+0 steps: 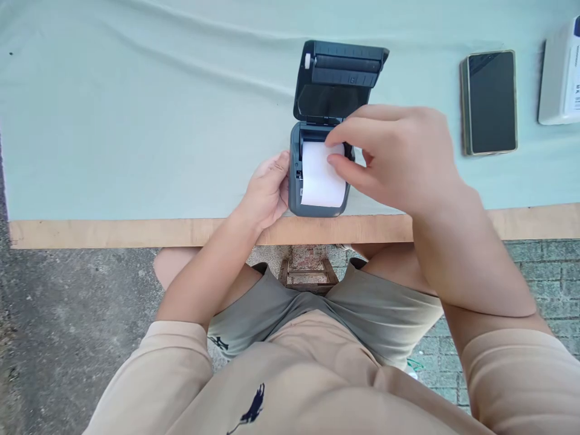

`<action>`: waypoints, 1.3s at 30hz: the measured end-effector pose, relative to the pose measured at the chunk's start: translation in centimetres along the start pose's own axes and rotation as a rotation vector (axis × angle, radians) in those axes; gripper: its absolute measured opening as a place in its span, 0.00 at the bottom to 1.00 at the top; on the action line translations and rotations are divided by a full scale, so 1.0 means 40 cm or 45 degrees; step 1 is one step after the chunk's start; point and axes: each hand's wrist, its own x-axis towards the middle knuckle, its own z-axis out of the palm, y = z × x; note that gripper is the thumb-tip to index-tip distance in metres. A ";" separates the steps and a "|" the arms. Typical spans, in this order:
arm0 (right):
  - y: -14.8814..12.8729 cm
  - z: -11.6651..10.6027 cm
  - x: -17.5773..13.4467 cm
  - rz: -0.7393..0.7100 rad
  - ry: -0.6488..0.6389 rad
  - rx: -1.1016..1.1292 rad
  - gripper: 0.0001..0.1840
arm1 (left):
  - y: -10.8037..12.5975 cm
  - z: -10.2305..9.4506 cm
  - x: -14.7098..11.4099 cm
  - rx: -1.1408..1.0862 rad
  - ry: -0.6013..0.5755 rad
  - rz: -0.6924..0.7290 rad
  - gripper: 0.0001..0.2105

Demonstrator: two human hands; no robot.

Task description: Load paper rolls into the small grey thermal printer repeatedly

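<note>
A dark grey portable thermal printer point(293, 202) lies near the table's front edge with its lid point(333, 99) swung up and back. White paper point(322, 181) sits in its bay, and the loose end hangs over the front of the body. My left hand point(270, 190) is wrapped round the printer's left side, thumb along the edge. Over the right part of the paper is my right hand point(385, 151), thumb and index tips a little apart at the paper's surface. Whether those tips press on it I cannot tell. My right hand hides part of the printer's right side.
A smartphone point(493, 103) lies face up to the right, seemingly on a box-like thing. At the far right edge is a white device or box point(557, 78) with a label. The pale green cloth point(158, 121) stops short of the wooden table edge point(113, 234).
</note>
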 end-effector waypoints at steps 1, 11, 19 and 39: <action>0.004 0.014 0.003 0.052 -0.045 -0.033 0.08 | 0.000 0.001 -0.001 -0.005 -0.001 0.002 0.15; 0.035 0.065 0.010 0.034 -0.091 -0.142 0.08 | 0.003 0.001 -0.004 0.029 -0.044 -0.012 0.14; 0.009 0.013 0.023 0.194 -0.063 0.136 0.18 | -0.002 -0.001 0.001 0.041 0.001 0.001 0.14; 0.086 -0.051 0.033 0.748 -0.034 1.458 0.16 | -0.003 -0.014 0.009 0.089 0.066 -0.037 0.13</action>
